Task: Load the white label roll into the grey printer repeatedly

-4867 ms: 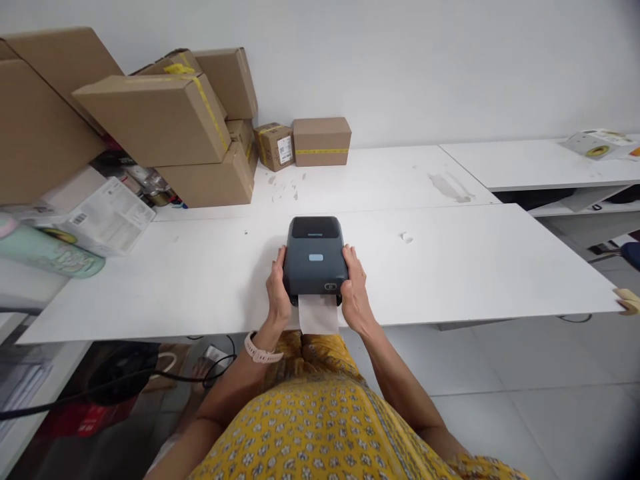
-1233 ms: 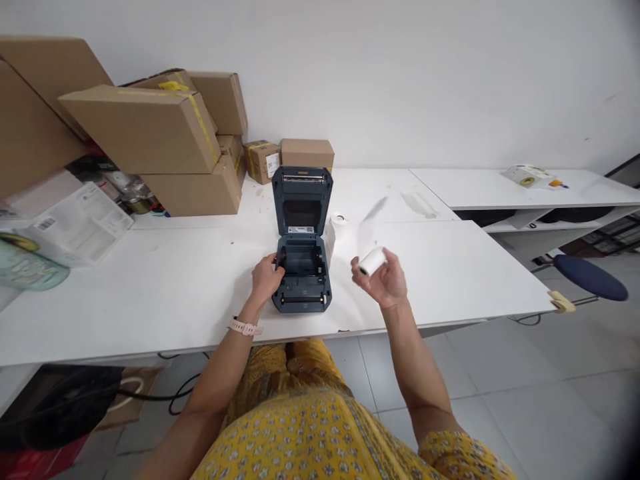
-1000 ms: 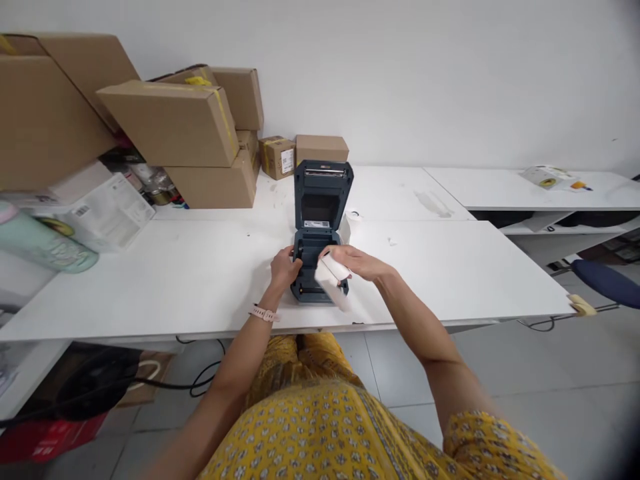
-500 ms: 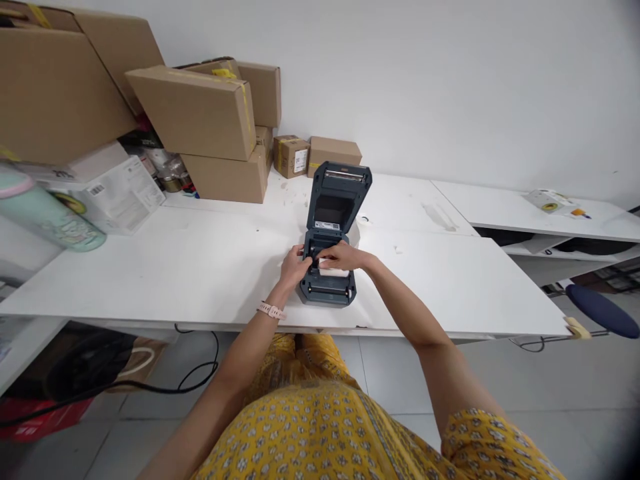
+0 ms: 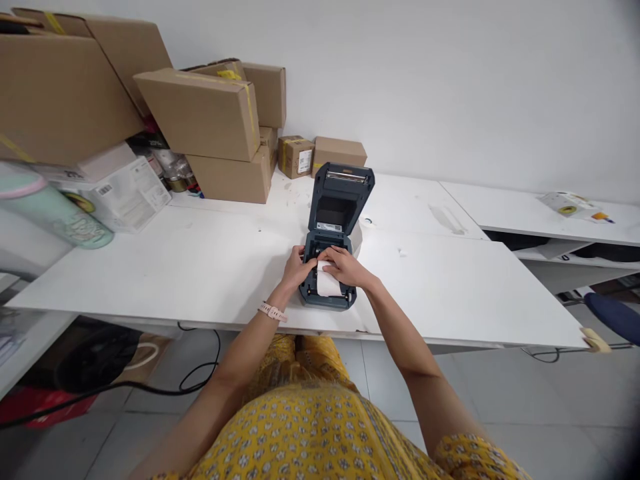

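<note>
A dark grey label printer (image 5: 339, 227) stands on the white table with its lid raised. White label paper (image 5: 329, 284) lies inside, its loose end spread toward the front roller. My left hand (image 5: 296, 272) is closed on the printer's left side, its thumb reaching over the rim beside the paper. From the right, my right hand (image 5: 346, 267) reaches into the compartment, fingers bent onto the paper. The fingers cover most of the roll and its holders.
Stacked cardboard boxes (image 5: 200, 117) occupy the table's back left, beside a white box (image 5: 127, 203) and a mint bottle (image 5: 70, 217). Two small cartons (image 5: 340, 152) stand behind the printer against the wall. Paper scraps (image 5: 403, 253) lie to the right on the table (image 5: 440, 293).
The paper's loose end now extends forward over the front of the printer, where the roller was bare. My right hand has shifted slightly; my left hand stays at the printer's side.
</note>
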Demonstrator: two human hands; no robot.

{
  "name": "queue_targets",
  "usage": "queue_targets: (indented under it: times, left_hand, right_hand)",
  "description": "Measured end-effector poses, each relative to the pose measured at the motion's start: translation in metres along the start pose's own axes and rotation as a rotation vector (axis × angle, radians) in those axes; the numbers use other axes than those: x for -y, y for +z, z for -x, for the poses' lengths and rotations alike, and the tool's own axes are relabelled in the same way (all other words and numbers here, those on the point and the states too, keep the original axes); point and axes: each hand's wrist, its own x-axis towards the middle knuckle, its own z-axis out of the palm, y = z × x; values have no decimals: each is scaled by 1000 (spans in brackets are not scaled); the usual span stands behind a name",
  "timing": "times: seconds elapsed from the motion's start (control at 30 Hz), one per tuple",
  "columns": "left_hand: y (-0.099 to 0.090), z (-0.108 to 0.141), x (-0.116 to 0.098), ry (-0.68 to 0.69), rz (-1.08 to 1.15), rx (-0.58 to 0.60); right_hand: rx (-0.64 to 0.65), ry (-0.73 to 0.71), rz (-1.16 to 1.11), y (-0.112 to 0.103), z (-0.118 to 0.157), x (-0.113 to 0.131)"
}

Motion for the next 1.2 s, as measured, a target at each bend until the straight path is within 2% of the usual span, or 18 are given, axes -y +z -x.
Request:
queue_targets:
  times: [0.27, 0.57, 0.77, 1.0, 1.13, 1.2]
  left_hand:
    - [-5, 3, 2, 42, 12, 76]
    - [-15, 2, -13, 92, -213, 125]
    - [-14, 6, -18, 54, -274, 100]
    - [-14, 6, -18, 63, -252, 94]
    - [-14, 5, -16, 78, -198, 96]
    - [-13, 5, -15, 81, -185, 90]
  right_hand:
    - [-35, 49, 63, 3, 10, 4]
    - [23, 90, -36, 1, 27, 12]
    - [-81, 106, -116, 2, 24, 4]
    - [87, 3, 29, -16, -3, -1]
    - [176, -41, -248, -20, -15, -8]
    - [174, -50, -376, -19, -15, -10]
